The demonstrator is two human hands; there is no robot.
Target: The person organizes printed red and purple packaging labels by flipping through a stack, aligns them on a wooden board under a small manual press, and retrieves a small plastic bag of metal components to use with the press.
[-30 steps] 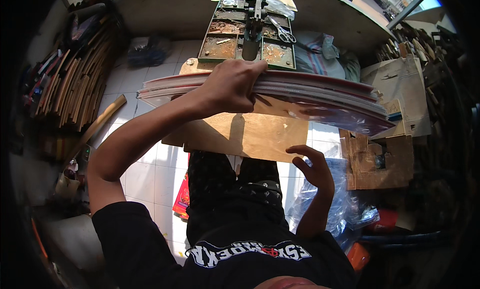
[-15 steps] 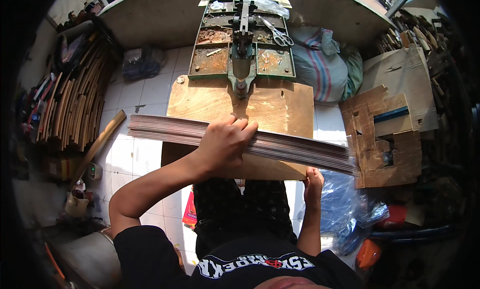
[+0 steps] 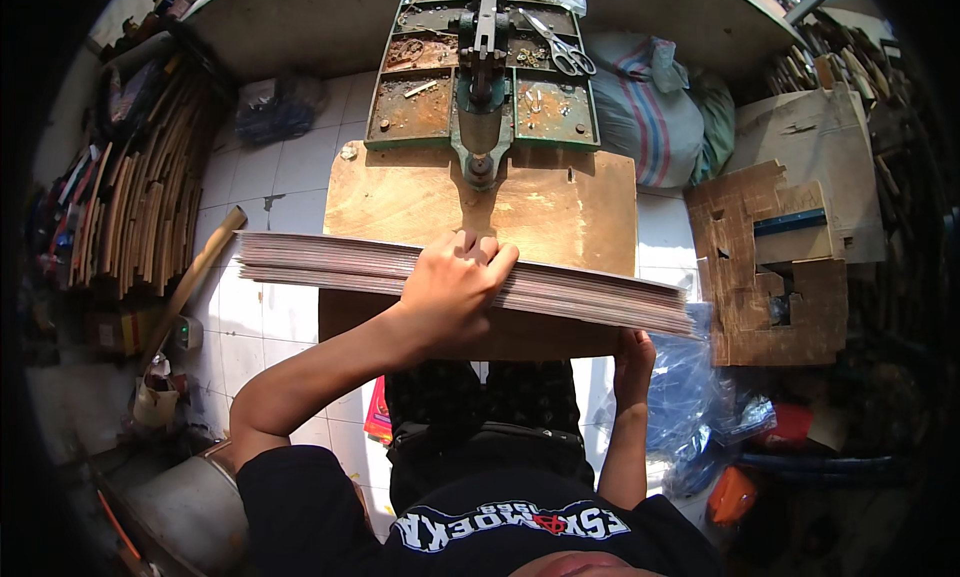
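Right across the middle, the left hand (image 3: pixel 450 289) grasps a thick stack of sheets (image 3: pixel 590 295), its fingers bent over the upper edges near the stack's midpoint. The stack stretches out to both sides of those fingers, tilting a little lower toward its right end, with the sheet edges facing up. Below the fingers lies a wooden board (image 3: pixel 390 192); whether the stack touches it, I cannot tell. The right hand (image 3: pixel 634 361) is at the board's near right corner, just under the stack's right end, with its fingers curled; whether they grip the board or the sheets is not clear.

Straight ahead of the left fingers stands a metal press (image 3: pixel 480 127), and farther off, on both sides of it, a divided tray (image 3: pixel 408 117) holds small bits and scissors (image 3: pixel 562 55). Right of the right fingers are clear plastic (image 3: pixel 672 402) and, farther out, a torn brown panel (image 3: pixel 735 322).
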